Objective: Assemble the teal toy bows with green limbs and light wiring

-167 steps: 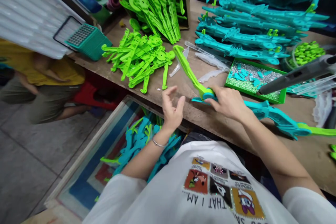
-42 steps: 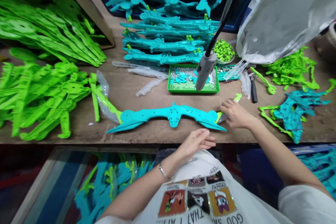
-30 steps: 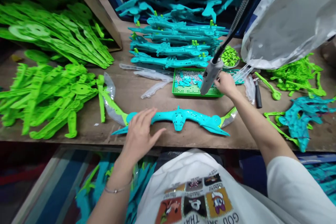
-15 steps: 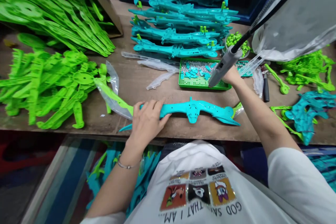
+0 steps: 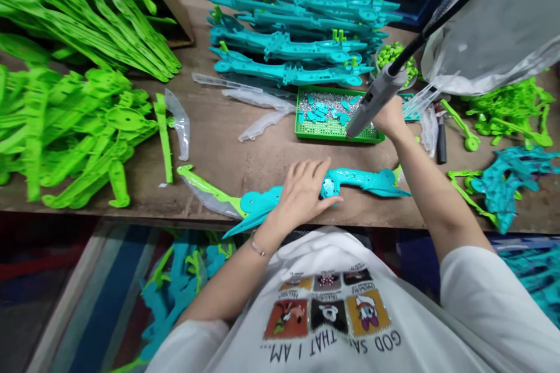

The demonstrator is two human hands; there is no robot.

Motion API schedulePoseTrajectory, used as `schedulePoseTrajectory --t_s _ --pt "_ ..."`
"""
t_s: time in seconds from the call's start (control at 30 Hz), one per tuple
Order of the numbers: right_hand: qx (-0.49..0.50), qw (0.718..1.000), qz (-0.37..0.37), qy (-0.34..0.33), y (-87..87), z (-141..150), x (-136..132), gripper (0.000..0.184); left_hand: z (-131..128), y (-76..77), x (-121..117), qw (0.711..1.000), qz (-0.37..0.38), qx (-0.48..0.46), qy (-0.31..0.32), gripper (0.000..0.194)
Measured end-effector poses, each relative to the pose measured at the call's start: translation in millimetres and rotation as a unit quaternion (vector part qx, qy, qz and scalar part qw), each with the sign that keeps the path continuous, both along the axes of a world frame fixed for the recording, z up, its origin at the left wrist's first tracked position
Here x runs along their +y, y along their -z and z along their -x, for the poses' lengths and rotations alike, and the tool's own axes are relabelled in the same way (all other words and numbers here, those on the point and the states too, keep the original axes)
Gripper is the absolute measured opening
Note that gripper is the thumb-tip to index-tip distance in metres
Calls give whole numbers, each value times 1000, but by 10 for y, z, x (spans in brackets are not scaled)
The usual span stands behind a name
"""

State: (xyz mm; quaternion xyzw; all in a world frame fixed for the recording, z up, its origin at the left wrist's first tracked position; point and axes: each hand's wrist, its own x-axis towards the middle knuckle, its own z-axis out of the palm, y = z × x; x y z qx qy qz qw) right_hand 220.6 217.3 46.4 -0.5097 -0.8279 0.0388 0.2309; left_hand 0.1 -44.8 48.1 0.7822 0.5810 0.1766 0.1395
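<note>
My left hand lies over the middle of a blue toy bow near the table's front edge. Its fingers reach over the far side and the thumb rests on the near side. A lime-green limb with a clear plastic strip extends from the bow's left end. My right hand is at the right end of a green perforated tray. In front of it hangs a grey electric screwdriver, hiding the fingers, so a grasp cannot be made out. Small blue pieces and screws fill the tray.
Stacked blue bow parts lie behind the tray. Lime-green parts are heaped at left, others at right. Clear plastic strips lie left of the tray. A black-handled tool and blue pieces are at right.
My left hand has moved right along the bow, from its left part to its middle. The bow has shifted right and turned, its left end now nearer my body. My right hand stays by the tray.
</note>
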Motion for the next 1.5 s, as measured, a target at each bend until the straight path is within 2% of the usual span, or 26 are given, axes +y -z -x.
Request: schedulePoseTrajectory --t_s 0.1,0.23,0.37,0.47,0.63,0.73,1.0,1.23,1.4,1.5 --pt "71 996 27 36 -166 -101 -340 18 -194 90 194 999 32 -8 -5 87" --pt "221 968 109 38 -283 -255 -1084 17 -259 204 250 997 57 -57 -11 82" --pt "296 930 205 81 -216 -311 -1732 17 -251 219 218 995 57 -82 -17 85" --pt "281 928 216 117 -110 -290 -1964 15 -258 208 204 996 51 -65 -13 85" --pt "255 934 186 165 43 -210 -2058 17 -265 230 221 998 34 -51 21 81" --pt "239 940 160 183 98 -170 -2078 17 -268 262 239 998 30 -55 16 80" --pt "170 960 125 183 93 -74 -2176 15 -270 269 227 999 24 -43 20 79" --pt "62 981 65 173 124 39 -2230 15 -249 265 203 999 21 -45 12 84" --pt "48 984 68 156 184 56 -2213 13 -228 189 188 998 42 -39 34 108" --pt "55 990 28 130 223 53 -2211 10 -218 136 181 997 49 -26 45 119"
